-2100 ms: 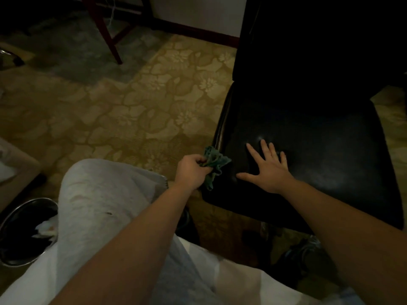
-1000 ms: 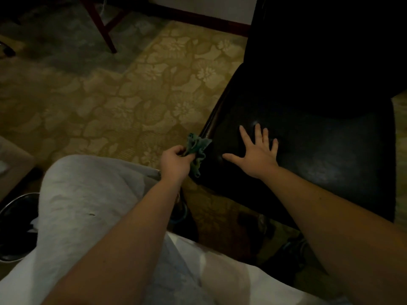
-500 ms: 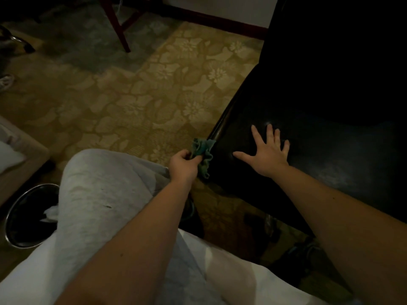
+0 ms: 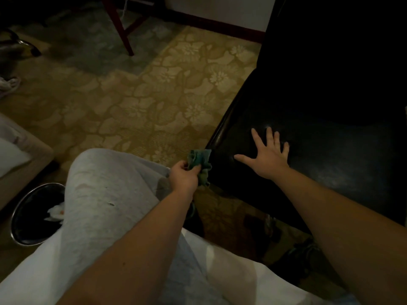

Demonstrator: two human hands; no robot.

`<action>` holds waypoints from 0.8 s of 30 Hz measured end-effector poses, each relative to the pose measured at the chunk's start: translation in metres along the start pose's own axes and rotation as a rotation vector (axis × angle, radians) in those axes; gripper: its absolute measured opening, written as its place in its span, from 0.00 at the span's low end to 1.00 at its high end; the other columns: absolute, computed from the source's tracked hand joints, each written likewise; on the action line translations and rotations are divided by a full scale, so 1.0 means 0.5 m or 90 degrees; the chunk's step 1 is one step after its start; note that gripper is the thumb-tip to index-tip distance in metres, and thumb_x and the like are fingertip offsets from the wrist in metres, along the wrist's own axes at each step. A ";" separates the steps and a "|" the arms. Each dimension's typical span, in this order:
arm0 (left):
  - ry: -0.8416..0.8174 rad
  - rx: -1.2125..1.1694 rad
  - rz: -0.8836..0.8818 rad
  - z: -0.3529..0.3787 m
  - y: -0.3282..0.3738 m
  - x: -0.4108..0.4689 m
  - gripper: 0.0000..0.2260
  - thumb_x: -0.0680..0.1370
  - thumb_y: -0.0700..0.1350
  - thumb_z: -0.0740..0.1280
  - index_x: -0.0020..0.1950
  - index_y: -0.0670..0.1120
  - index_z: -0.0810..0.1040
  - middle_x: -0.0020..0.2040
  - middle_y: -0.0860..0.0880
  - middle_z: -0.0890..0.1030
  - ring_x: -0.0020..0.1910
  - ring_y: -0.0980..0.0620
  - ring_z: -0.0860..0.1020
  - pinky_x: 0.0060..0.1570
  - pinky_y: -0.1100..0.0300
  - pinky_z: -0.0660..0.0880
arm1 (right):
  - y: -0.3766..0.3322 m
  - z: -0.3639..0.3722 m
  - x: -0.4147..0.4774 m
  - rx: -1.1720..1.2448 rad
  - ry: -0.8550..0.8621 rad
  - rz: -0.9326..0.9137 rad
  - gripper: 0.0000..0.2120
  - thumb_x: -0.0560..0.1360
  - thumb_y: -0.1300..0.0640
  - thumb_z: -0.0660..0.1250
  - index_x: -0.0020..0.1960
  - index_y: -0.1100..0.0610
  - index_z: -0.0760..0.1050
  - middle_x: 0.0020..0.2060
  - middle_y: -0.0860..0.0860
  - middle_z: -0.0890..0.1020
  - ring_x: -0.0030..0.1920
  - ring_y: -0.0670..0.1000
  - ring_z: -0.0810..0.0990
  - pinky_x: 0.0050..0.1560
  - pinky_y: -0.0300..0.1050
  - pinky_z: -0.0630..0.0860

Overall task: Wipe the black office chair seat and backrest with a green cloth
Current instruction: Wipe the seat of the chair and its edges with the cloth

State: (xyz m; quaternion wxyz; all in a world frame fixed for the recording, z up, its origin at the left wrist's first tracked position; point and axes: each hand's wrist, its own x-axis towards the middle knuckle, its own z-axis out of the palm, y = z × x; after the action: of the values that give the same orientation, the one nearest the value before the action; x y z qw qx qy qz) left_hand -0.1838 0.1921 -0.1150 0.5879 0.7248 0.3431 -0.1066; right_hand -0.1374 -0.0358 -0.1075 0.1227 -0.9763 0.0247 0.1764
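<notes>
The black office chair seat (image 4: 343, 155) fills the right side, with its dark backrest (image 4: 334, 51) rising behind it. My left hand (image 4: 184, 178) grips a bunched green cloth (image 4: 201, 164) pressed against the seat's left front edge. My right hand (image 4: 267, 154) lies flat on the seat with fingers spread, holding nothing. The chair's base is hidden in shadow below the seat.
My grey-trousered knee (image 4: 103, 194) is raised at lower left. A round metal bin (image 4: 37, 213) with crumpled paper stands beside it. Floral yellow carpet (image 4: 154, 95) covers the floor. Red wooden furniture legs (image 4: 123, 29) stand at the back. A shoe (image 4: 8, 83) lies far left.
My left hand with the cloth has slid a short way along the seat's left edge. My right hand has stayed flat on the seat. The view has shifted slightly.
</notes>
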 end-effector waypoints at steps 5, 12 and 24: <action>-0.010 -0.042 0.048 -0.014 0.039 0.003 0.04 0.77 0.46 0.73 0.45 0.52 0.79 0.47 0.50 0.84 0.48 0.50 0.82 0.54 0.51 0.80 | 0.007 0.001 -0.001 0.002 -0.003 -0.004 0.48 0.68 0.21 0.54 0.78 0.40 0.36 0.79 0.52 0.35 0.78 0.57 0.34 0.74 0.63 0.36; -0.014 -0.062 -0.067 0.019 -0.021 -0.031 0.05 0.77 0.41 0.71 0.47 0.49 0.78 0.51 0.47 0.82 0.51 0.48 0.80 0.53 0.52 0.79 | 0.012 0.007 -0.004 -0.006 0.009 -0.008 0.48 0.68 0.21 0.53 0.78 0.39 0.36 0.79 0.52 0.36 0.78 0.57 0.34 0.74 0.63 0.36; 0.063 -0.043 0.081 0.028 -0.011 -0.057 0.04 0.79 0.43 0.70 0.47 0.52 0.77 0.47 0.51 0.81 0.47 0.52 0.80 0.50 0.53 0.78 | 0.015 0.011 -0.003 -0.011 0.018 -0.016 0.48 0.68 0.20 0.51 0.78 0.39 0.36 0.79 0.53 0.36 0.78 0.57 0.34 0.74 0.63 0.36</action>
State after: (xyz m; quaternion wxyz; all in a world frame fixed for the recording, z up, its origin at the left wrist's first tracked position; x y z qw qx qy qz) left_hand -0.2049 0.1690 -0.1077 0.6001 0.7292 0.3281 -0.0212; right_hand -0.1413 -0.0415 -0.1138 0.1162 -0.9800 0.0127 0.1613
